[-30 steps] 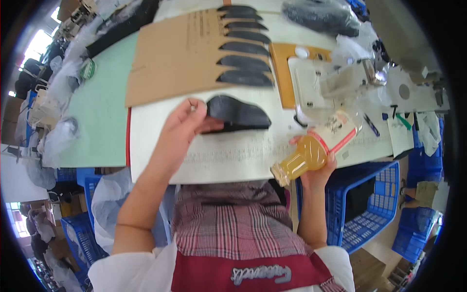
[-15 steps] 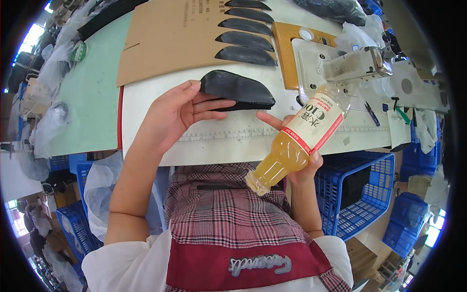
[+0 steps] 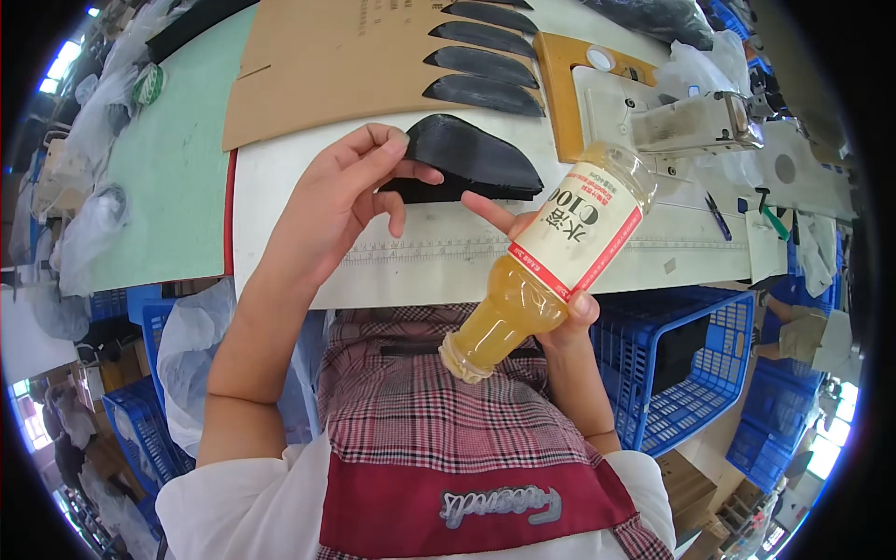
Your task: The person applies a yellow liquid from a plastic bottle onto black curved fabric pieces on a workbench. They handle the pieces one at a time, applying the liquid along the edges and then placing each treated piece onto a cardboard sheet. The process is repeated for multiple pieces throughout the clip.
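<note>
Right hand [image 3: 551, 308] grips a capless bottle of orange drink [image 3: 551, 261], tilted with its mouth toward the person's chest. Left hand [image 3: 345, 201], released, fingertips resting on a black shoe-upper piece [image 3: 471, 159] lying on the worktop [image 3: 280, 187], at 11 o'clock from the bottle; more such pieces wait on cardboard [image 3: 327, 65] beyond.

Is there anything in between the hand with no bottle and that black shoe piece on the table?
Nothing visible. The left hand already has its fingertips on the black shoe piece lying on the white table. The right hand grips the bottle of yellow drink off to the side, with one finger pointing toward the piece.
</note>
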Motion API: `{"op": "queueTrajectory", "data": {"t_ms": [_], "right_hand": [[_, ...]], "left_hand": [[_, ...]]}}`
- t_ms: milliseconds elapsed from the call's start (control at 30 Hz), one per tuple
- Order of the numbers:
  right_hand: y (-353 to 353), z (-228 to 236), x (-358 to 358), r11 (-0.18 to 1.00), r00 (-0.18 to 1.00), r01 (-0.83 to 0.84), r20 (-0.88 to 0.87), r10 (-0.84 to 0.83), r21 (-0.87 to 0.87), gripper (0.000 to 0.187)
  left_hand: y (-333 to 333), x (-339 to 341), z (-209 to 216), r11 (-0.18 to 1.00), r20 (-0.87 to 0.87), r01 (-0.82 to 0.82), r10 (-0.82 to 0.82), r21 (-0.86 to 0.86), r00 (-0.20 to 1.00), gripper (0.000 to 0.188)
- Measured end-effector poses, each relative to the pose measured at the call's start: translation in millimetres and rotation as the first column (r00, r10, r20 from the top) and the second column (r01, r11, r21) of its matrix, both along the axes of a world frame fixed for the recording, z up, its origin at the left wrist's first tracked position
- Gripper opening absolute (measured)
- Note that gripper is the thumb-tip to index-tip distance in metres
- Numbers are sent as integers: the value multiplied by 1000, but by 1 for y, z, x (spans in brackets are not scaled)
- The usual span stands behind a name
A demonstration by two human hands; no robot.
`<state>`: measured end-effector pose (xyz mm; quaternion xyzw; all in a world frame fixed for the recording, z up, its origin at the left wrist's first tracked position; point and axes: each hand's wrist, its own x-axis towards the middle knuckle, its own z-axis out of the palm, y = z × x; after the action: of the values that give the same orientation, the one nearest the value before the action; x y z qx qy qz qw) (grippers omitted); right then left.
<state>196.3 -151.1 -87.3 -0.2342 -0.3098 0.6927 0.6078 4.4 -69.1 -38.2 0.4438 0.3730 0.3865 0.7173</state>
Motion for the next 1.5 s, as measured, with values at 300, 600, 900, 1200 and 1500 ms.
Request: {"op": "queueTrajectory", "data": {"t_ms": [300,600,900,1200,1500], "right_hand": [[2,0,-11,999,992,30,121,-28,-14,97],[1,0,-14,998,988,51,150,-48,-20,99],[-2,7,-9,999,991,14,130,-7,-49,77],[35,13,37,968,948,192,226,-226,159,79],[61,-8,61,876,834,474,271,-480,90,79]], "left_hand": [[9,3,-1,985,-169,5,24,173,985,18],[38,4,25,985,90,85,-100,153,991,25],[104,-72,62,992,120,-38,24,122,993,36],[218,-68,31,993,165,83,-95,81,982,32],[358,-22,-17,991,142,38,-57,132,988,31]]}}
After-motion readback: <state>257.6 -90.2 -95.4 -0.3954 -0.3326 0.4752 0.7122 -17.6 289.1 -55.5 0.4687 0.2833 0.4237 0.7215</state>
